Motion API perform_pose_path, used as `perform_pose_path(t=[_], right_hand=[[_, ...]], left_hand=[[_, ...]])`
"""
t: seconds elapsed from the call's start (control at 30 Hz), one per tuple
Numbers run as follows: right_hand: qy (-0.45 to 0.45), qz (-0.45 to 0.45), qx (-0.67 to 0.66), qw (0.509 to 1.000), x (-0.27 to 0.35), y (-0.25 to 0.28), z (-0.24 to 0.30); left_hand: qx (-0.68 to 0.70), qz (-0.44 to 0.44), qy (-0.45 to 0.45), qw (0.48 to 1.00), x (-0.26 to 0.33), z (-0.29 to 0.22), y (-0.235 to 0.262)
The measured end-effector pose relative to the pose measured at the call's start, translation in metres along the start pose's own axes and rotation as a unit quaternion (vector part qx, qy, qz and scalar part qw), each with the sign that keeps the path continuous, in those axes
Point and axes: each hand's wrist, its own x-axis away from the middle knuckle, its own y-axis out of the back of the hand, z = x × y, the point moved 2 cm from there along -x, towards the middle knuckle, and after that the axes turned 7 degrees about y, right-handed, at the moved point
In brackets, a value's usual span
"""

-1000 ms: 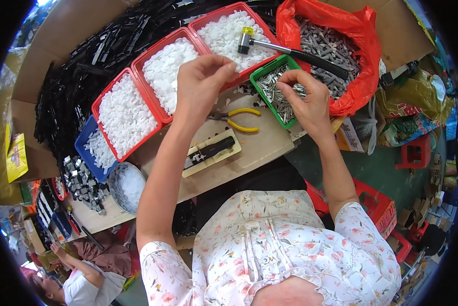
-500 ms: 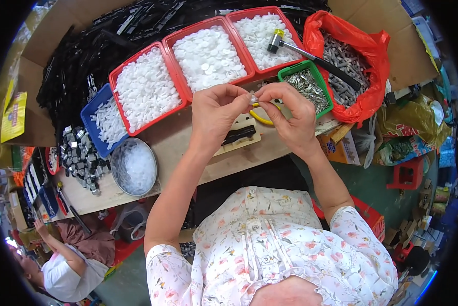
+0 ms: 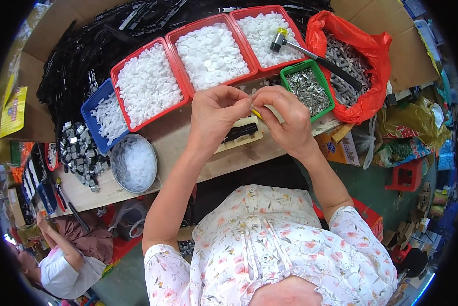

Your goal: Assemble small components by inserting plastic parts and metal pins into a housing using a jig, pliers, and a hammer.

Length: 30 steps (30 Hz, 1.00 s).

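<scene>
My left hand (image 3: 214,116) and my right hand (image 3: 289,121) meet over the workbench, thumbs and forefingers pinched. Whatever small thing is between the fingertips is too small and covered to make out. A bit of a yellow piece (image 3: 256,114) shows beside my right thumb; I cannot tell if the thumb touches it. Below the hands lies a cream block (image 3: 240,144) with a black part (image 3: 241,132) resting in it. Just beyond the hands are red trays (image 3: 207,85) of small white plastic pieces and a green tray (image 3: 323,110) of thin metal pins.
A hammer (image 3: 315,57) lies across the right-hand trays and a red bag (image 3: 379,56) of grey parts. At left are a blue tray (image 3: 88,118), a round metal bowl (image 3: 155,171) and metal blocks (image 3: 78,155). Black strips (image 3: 71,76) heap behind. Another person (image 3: 68,270) sits at lower left.
My fingertips have closed further over the small whitish piece seen between them earlier. Less of the yellow loop shows under my right hand. The other person's arm has shifted slightly.
</scene>
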Motion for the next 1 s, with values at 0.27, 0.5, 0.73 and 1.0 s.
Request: perform_pose_path(t=[0.27, 0.5, 0.73, 1.0], right_hand=[[-0.164, -0.011, -0.24, 0.957, 0.008, 0.003, -0.016], [-0.166, 0.005, -0.268, 0.949, 0.015, -0.002, -0.021], [-0.057, 0.035, -0.112, 0.991, -0.004, 0.002, 0.002], [-0.058, 0.018, -0.107, 0.992, -0.005, -0.005, 0.014]], left_hand=[[0.265, 0.098, 0.123, 0.951, 0.0, 0.013, -0.002], [0.341, 0.143, 0.115, 0.922, 0.008, 0.031, -0.01], [0.211, 0.062, -0.047, 0.974, 0.025, 0.031, -0.006], [0.194, 0.039, -0.079, 0.977, 0.034, 0.034, 0.001]])
